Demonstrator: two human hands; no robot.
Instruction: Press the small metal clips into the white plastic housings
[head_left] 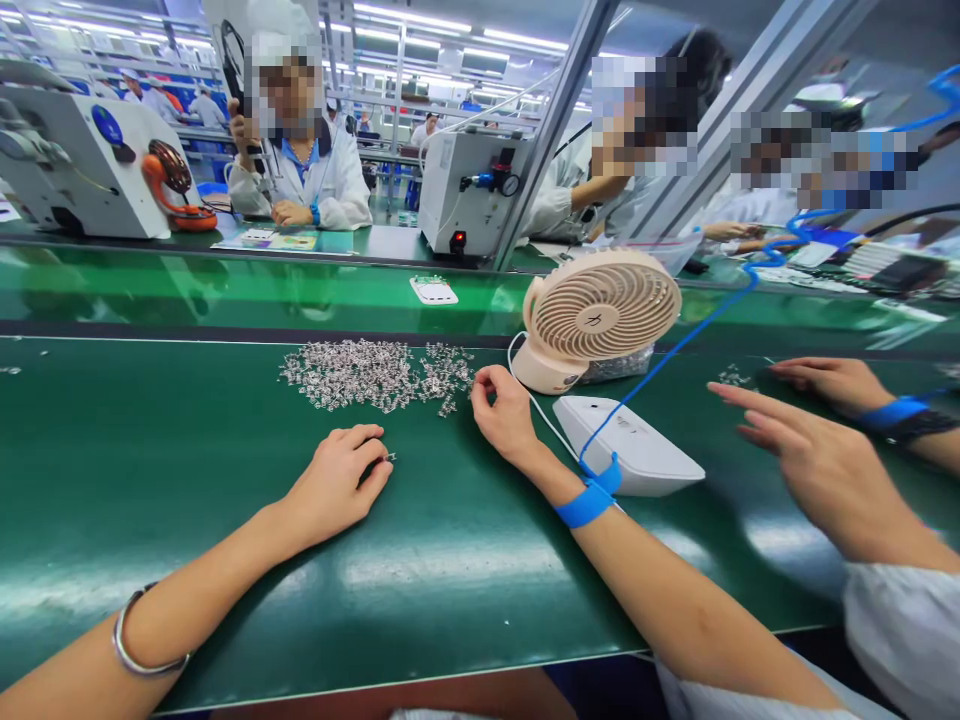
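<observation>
Many small shiny metal parts point(352, 372) lie in a loose pile on the green table point(247, 430). In front of the pile, my left hand point(341, 480) rests on the table with a small metal piece point(390, 457) pinched at its fingertips. My right hand point(504, 412), with a blue strap point(589, 500) round the wrist, is at the pile's right end. Its thumb and index finger are curled together; whatever may be between them is too small to make out.
A beige fan point(600, 310) and a white box point(630, 445) stand right of my right hand, with a blue coiled cord crossing above. A co-worker's hands point(832, 450) are at the far right. A white tray point(433, 290) lies behind the pile.
</observation>
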